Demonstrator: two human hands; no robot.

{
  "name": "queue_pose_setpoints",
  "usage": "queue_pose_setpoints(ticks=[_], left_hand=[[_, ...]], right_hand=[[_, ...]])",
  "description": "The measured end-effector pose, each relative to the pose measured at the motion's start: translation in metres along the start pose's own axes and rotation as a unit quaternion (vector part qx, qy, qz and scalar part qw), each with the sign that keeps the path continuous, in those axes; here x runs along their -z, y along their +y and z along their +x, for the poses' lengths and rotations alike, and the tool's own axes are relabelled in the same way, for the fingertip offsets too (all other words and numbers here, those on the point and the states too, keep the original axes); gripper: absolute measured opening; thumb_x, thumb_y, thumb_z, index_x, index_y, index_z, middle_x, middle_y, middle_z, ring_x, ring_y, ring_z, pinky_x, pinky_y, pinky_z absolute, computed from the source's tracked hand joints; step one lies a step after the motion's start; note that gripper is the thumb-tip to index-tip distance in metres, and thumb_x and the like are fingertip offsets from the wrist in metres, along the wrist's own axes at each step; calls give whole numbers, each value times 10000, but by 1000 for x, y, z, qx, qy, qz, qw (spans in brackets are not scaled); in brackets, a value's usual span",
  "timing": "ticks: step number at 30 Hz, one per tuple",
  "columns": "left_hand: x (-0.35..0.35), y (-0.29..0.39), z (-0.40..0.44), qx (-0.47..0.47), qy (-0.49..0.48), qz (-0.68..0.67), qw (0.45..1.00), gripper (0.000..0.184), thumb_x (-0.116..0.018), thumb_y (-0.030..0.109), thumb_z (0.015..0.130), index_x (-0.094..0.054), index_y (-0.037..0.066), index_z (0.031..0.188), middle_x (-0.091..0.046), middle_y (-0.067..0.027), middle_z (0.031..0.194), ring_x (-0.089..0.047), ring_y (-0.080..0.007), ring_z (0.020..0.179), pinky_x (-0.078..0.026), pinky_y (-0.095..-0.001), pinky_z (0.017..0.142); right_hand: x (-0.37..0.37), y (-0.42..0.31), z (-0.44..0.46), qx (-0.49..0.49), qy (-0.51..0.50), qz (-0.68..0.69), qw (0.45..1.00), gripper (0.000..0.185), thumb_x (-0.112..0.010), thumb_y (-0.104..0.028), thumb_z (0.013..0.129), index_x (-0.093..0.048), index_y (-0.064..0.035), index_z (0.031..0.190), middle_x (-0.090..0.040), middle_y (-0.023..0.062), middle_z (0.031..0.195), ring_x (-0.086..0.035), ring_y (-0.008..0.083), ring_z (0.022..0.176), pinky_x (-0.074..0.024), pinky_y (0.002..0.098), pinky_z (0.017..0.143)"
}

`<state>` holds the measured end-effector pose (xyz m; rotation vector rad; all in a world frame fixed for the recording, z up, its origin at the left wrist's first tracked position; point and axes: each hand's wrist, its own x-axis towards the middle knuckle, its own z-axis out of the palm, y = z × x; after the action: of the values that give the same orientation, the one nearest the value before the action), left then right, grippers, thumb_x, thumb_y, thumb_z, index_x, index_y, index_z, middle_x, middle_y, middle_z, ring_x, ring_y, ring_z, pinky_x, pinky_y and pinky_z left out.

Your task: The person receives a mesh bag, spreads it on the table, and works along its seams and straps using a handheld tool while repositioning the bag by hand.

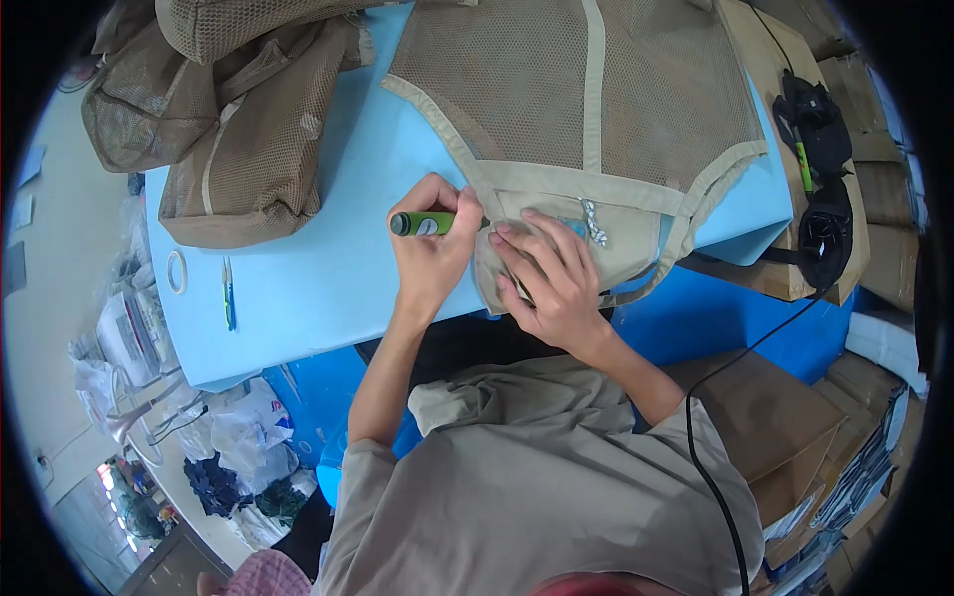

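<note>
My left hand (437,243) is closed round a thick green marker (427,223) with a dark end, held nearly level and pointing right. Its tip, close to the fabric, is hard to make out. Beside it, my right hand (552,273) lies with fingers spread on the beige panel (631,243) of a brown mesh piece (656,109) with beige trim. A small grey-and-white twisted cord (594,223) rests on the panel just beyond my right fingers. The panel's lower corner hangs by the table's near edge, partly hidden under my right hand.
Brown mesh bags (248,164) are piled at the left of the light blue table (358,199). A white ring (177,272) and small snips (229,295) lie near the left edge. At right, black devices (827,238) with a cable sit on a wooden surface; cardboard boxes (765,417) stand below.
</note>
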<state>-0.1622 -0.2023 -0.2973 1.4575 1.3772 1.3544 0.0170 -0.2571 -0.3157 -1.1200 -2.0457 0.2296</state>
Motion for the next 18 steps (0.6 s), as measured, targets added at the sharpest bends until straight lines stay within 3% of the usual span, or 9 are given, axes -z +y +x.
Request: queue_pose_setpoints(ticks=[2, 5, 18], left_hand=[[-5, 16, -3, 77, -13, -30, 996, 314, -746, 65, 970, -542, 22, 736, -548, 23, 640, -474, -42, 616, -367, -253, 546], [-2, 3, 1, 6, -5, 5, 1000, 322, -752, 62, 960, -532, 22, 728, -524, 32, 634, -461, -39, 613, -358, -260, 537], [-6, 14, -2, 47, -1, -25, 999, 307, -748, 50, 964, -553, 17, 728, -560, 23, 643, -455, -39, 607, -358, -255, 538]], right_hand=[[1, -1, 0, -2, -1, -5, 1000, 378, -754, -187, 858, -796, -55, 1210, -734, 54, 1280, -642, 345, 1287, -510, 476, 1050], [-1, -1, -1, 1, 1, -8, 1000, 372, -749, -198, 866, -786, -58, 1209, -719, 52, 1293, -628, 336, 1308, -508, 486, 1061], [-2, -2, -2, -2, 4, -13, 1000, 359, -746, -200, 870, -779, -65, 1200, -709, 41, 1300, -621, 322, 1323, -511, 474, 1049]])
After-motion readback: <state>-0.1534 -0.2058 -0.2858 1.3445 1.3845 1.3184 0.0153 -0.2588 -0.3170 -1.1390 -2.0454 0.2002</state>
